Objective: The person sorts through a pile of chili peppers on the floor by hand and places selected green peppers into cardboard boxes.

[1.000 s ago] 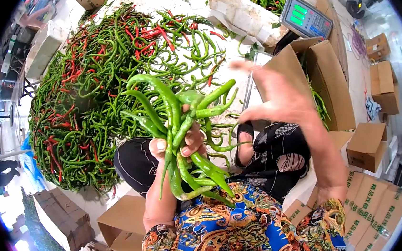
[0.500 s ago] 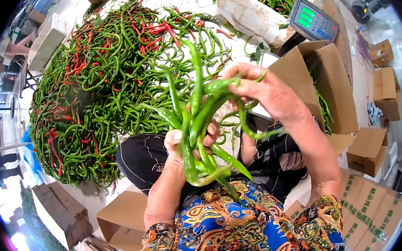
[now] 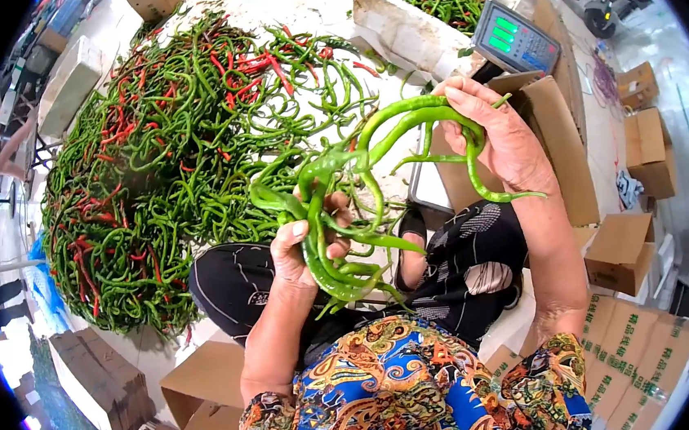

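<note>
My left hand (image 3: 305, 240) is closed round a bunch of long green chili peppers (image 3: 320, 258), their tips sticking out to the right and below. Up and to the right, my right hand (image 3: 495, 134) pinches several more green chilies (image 3: 408, 122); these curve down to the left toward the bunch, and one curled tip hangs below the wrist. Whether the two bundles touch where they meet is hard to tell. Beyond my left hand spreads a large heap of green and red chilies (image 3: 179, 143). An open cardboard box (image 3: 560, 144) stands just behind my right hand.
A scale display (image 3: 514, 37) with green digits stands at the upper right, beside a white foam box (image 3: 410, 32) holding green chilies. More cardboard boxes lie right (image 3: 620, 251) and lower left (image 3: 203, 383). My crossed legs (image 3: 472, 259) are under my hands.
My right hand has moved up and right, drawing several chilies away from the bunch. My left hand keeps its hold in nearly the same place. The whole view has shifted slightly.
</note>
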{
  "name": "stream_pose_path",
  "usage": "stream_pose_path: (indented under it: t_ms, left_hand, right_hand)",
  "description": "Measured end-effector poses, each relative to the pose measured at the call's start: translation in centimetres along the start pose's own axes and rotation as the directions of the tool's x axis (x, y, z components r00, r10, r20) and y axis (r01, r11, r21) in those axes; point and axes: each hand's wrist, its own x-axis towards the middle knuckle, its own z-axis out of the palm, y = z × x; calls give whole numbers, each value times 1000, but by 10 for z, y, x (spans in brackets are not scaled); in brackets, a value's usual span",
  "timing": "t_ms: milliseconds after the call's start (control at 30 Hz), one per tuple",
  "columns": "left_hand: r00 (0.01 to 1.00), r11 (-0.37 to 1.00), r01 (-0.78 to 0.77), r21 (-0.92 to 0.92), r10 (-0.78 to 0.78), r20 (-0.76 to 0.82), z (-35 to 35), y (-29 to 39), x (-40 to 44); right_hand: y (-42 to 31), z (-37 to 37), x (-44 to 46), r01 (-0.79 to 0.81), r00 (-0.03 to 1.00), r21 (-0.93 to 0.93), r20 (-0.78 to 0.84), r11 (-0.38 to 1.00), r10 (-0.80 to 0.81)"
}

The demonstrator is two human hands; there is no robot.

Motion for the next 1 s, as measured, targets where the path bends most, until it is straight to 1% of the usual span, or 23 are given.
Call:
stream_pose_path:
  t_ms: [33,67,167,200,300,333,400,433,567,600,633,667,700,733,767,833,900,933,967,1000]
  left_hand:
    - [999,999,14,-42,-13,30,1,0,0]
    - [999,998,23,-64,-21,25,1,0,0]
    - [999,994,33,-105,-30,34,3,1,3]
    - [999,996,28,-84,-25,34,3,0,3]
    - [998,998,22,-53,-19,60,1,1,6]
    - [998,998,23,-64,-19,63,2,0,6]
    - [997,997,27,-70,-21,77,2,0,5]
    - [997,999,14,-39,-11,75,2,-1,5]
    - [999,1000,-11,3,11,34,3,-1,5]
    - [1000,1000,-7,19,7,7,4,1,5]
    - [1000,999,-7,35,8,-28,3,3,3]
    - [1000,997,-24,73,25,-12,2,3,4]
    - [999,997,-36,72,37,-3,2,3,5]
    - [999,998,-35,55,34,20,1,4,6]
    - [999,999,-30,34,29,43,-2,4,7]
    - [998,997,-43,68,40,46,7,4,8]
    - [998,997,-43,61,40,45,8,4,9]
    - [999,998,-38,54,37,31,7,4,9]
    - [999,998,-34,48,33,22,7,4,9]
    - [999,997,-42,65,43,-14,7,3,9]
  right_hand:
    - [-2,-3,-2,7,1000,23,-21,1000,-6]
    - [-3,-11,-4,-7,1000,64,-4,998,8]
    - [-6,-27,-8,77,997,107,-2,991,-77]
    - [-8,-29,-11,114,993,129,-54,985,-107]
    - [-16,-42,-20,135,991,177,-46,975,-129]
    - [-19,-41,-24,157,985,177,-105,972,-140]
    - [-24,-50,-32,182,982,178,-93,967,-167]
    - [-28,-55,-36,195,980,177,-85,965,-182]
    - [-37,-86,-50,302,923,42,-261,952,-281]
    - [-36,-109,-56,371,891,-58,-259,927,-373]
    - [-41,-91,-63,383,801,-212,-409,899,-438]
    - [-44,-91,-70,314,761,-451,-406,836,-505]
    - [-47,-91,-76,194,717,-670,-401,716,-570]
    - [-50,-92,-82,51,669,-822,-394,567,-630]
    - [-48,-115,-81,-34,695,-845,-403,533,-596]
    - [-30,-160,-84,-205,735,-874,-435,440,-520]
    - [-14,-185,-89,-412,764,-896,-438,164,-473]
    - [-8,-189,-89,-491,773,-871,-442,12,-455]
    - [-3,-191,-93,-410,851,-912,-376,-16,-368]
    - [1,-183,-95,-354,867,-915,-244,-195,-434]
